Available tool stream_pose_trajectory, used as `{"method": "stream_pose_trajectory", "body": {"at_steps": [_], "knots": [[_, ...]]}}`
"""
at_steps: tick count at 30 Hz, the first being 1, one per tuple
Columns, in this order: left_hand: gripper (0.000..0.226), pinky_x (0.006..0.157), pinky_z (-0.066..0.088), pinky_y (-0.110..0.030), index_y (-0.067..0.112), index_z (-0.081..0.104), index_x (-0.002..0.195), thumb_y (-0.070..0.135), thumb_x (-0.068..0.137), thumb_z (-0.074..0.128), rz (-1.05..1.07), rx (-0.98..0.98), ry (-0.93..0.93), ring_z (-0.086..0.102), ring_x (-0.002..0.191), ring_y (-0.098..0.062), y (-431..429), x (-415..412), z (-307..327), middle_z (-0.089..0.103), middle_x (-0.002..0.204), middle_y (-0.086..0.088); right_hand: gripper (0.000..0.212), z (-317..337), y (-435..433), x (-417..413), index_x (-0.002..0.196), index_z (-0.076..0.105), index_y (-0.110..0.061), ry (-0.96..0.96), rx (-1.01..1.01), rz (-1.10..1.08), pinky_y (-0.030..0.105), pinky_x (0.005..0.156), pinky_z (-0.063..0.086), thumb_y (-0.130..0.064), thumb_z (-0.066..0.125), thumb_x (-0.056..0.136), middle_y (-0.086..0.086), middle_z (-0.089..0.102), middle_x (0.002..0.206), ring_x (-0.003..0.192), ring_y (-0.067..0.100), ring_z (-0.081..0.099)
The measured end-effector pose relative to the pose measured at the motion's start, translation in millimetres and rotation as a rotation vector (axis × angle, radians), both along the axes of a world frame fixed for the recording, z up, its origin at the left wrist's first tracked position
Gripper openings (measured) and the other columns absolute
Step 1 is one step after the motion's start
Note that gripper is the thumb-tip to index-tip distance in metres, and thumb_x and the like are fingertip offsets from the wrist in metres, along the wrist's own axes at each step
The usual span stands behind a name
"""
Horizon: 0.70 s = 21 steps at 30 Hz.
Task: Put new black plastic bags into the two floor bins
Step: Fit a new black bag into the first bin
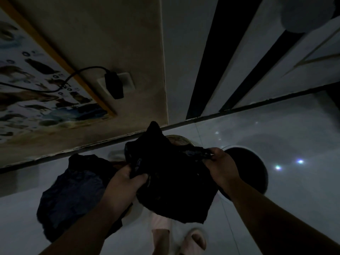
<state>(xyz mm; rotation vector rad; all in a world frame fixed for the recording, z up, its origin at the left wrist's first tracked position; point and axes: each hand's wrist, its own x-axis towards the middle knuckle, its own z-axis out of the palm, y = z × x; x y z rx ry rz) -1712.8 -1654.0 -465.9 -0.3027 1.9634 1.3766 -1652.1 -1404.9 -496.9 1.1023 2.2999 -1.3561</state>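
Note:
Both my hands hold a crumpled black plastic bag [173, 179] in front of me in dim light. My left hand [127, 183] pinches its left edge, and my right hand [220, 166] grips its right edge. Behind the bag a round bin [179, 139] shows only its pale rim near the wall. A second round bin [252, 170] with a dark inside stands on the floor to the right, partly hidden by my right hand. A full dark bag [73, 196] lies on the floor at the left, under my left forearm.
The floor is glossy pale tile with light reflections [299, 161]. A wall runs along the back with a socket and black plug [114, 85] and a picture poster [36, 89]. My foot in a pale slipper [193, 240] is below the bag.

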Motion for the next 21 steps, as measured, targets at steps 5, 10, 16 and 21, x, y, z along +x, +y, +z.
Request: {"method": "stream_pose_trajectory", "body": {"at_steps": [5, 10, 16, 21], "knots": [[0.015, 0.054, 0.050, -0.012, 0.032, 0.066, 0.091, 0.019, 0.085, 0.063, -0.024, 0.000, 0.024, 0.071, 0.072, -0.006, 4.2, -5.6, -12.7, 0.075, 0.081, 0.017, 0.015, -4.5, 0.9, 2.1, 0.096, 0.062, -0.016, 0.030, 0.117, 0.029, 0.030, 0.070, 0.045, -0.016, 0.055, 0.083, 0.002, 0.066, 0.078, 0.083, 0.026, 0.064], [0.013, 0.049, 0.046, -0.007, 0.035, 0.065, 0.084, 0.022, 0.082, 0.066, -0.063, -0.037, 0.063, 0.069, 0.068, 0.000, 8.1, -11.8, -32.3, 0.074, 0.073, 0.017, 0.010, -19.3, 7.7, 2.8, 0.087, 0.060, -0.011, 0.036, 0.306, -0.025, 0.026, 0.058, 0.036, -0.016, 0.051, 0.085, 0.005, 0.061, 0.071, 0.078, 0.033, 0.062], [0.013, 0.048, 0.044, -0.004, 0.034, 0.063, 0.085, 0.021, 0.082, 0.066, -0.113, -0.092, 0.113, 0.067, 0.066, 0.002, 7.1, -7.7, -44.9, 0.068, 0.080, 0.012, 0.015, -33.5, -1.3, 12.7, 0.091, 0.062, -0.009, 0.022, 0.363, -0.093, 0.026, 0.066, 0.035, -0.017, 0.051, 0.085, 0.013, 0.068, 0.083, 0.080, 0.033, 0.063], [0.013, 0.082, 0.054, -0.046, 0.020, 0.059, 0.067, 0.032, 0.069, 0.065, -0.052, -0.476, 0.397, 0.063, 0.087, -0.035, -22.2, -7.0, -54.8, 0.067, 0.091, -0.017, 0.023, -51.5, -31.9, 15.9, 0.103, 0.061, -0.010, -0.240, 0.143, 0.291, 0.029, 0.082, 0.044, -0.024, 0.051, 0.087, 0.016, 0.067, 0.109, 0.106, 0.032, 0.059]]}}
